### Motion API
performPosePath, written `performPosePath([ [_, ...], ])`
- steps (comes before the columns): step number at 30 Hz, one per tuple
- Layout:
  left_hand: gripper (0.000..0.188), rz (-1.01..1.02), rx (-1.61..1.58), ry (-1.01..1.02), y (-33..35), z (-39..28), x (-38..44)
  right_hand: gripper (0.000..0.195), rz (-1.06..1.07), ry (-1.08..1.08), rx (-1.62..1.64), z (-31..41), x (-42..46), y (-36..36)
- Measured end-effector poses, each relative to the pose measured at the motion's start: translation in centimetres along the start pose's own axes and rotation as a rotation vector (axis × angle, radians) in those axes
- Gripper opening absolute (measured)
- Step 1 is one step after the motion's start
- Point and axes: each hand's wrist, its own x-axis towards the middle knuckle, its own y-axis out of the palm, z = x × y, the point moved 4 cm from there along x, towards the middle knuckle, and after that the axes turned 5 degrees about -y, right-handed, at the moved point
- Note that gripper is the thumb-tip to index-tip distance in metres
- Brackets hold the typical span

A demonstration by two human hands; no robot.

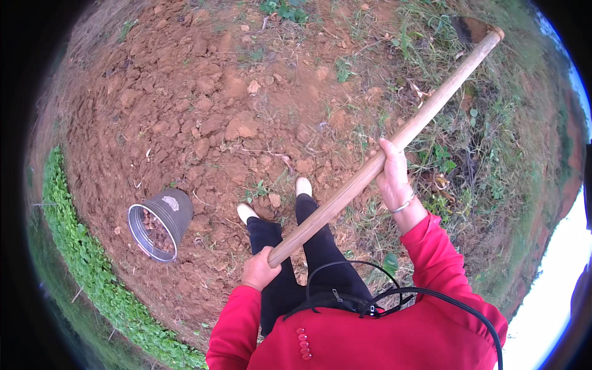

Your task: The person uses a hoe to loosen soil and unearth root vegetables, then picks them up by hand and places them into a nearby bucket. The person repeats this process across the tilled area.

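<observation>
A hoe with a long wooden handle (432, 105) slants across the view, from my waist up to the far right. Its dark metal blade (467, 30) is at the upper right, in front of grass and weeds. My left hand (260, 269) grips the butt end of the handle, above my thigh. Farther up, my right hand (393, 173) is wrapped around the shaft, a bracelet (403, 202) on its wrist. Both hands hold the hoe in front of my body, over my legs and the soil.
Clumpy reddish soil (185, 92) spreads ahead and left. On it stands a grey bucket (171, 203) with brown lumpy contents (156, 231). Grass and weeds (458, 134) cover the right side. A row of leafy green plants (88, 245) runs along the left. My light shoes (303, 186) are on the soil.
</observation>
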Motion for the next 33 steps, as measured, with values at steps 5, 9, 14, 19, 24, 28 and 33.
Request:
performPosePath([
  [5, 0.034, 0.053, -0.142, 0.091, 1.2, -5.7, 0.9, 0.018, 0.091, -0.016, -0.075, 0.0, 6.7, -1.0],
  [9, 0.03, 0.153, -0.039, -0.156, -1.2, 0.6, -4.1, 0.023, 0.007, 0.206, -0.198, -12.9, 3.4, 0.0],
  [14, 0.035, 0.244, -0.056, -0.385, -5.5, 11.9, -19.2, 0.017, -0.039, 0.712, -0.242, -31.5, -12.9, -0.3],
  [19, 0.08, 0.275, -0.189, -0.354, -6.4, 22.7, -27.3, 0.017, -0.068, 0.959, -0.014, -32.9, -23.8, 0.3],
  [24, 0.073, 0.277, 0.026, -0.655, -8.1, 28.9, -31.4, 0.02, -0.006, 1.144, 0.051, -33.7, -29.7, 2.0],
  [28, 0.057, 0.274, 0.284, -0.727, -7.9, 24.6, -28.5, 0.018, 0.101, 1.045, 0.069, -32.2, -27.0, 1.1],
  [33, 0.036, -0.074, 0.249, -0.397, -0.4, 21.9, -21.1, 0.016, 0.011, 0.848, 0.026, -25.9, -18.3, 0.5],
])
